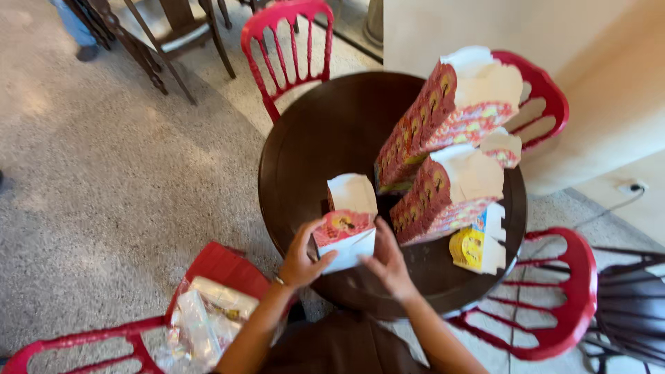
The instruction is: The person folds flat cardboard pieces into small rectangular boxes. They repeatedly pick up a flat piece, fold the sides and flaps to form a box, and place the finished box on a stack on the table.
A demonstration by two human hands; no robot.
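While the fingers of both hands are closed around it, a small red-and-white paper box [346,232] is held at the near edge of the round dark table [312,138]; the left hand [301,260] grips its left side, the right hand [388,263] its right corner. Just beyond, two tall rows of stacked matching boxes [443,118] are seen on the table, with a yellow box [474,249] beside them. Red chairs [287,48] are set around, and plastic bags [201,322] lie on the near-left one.
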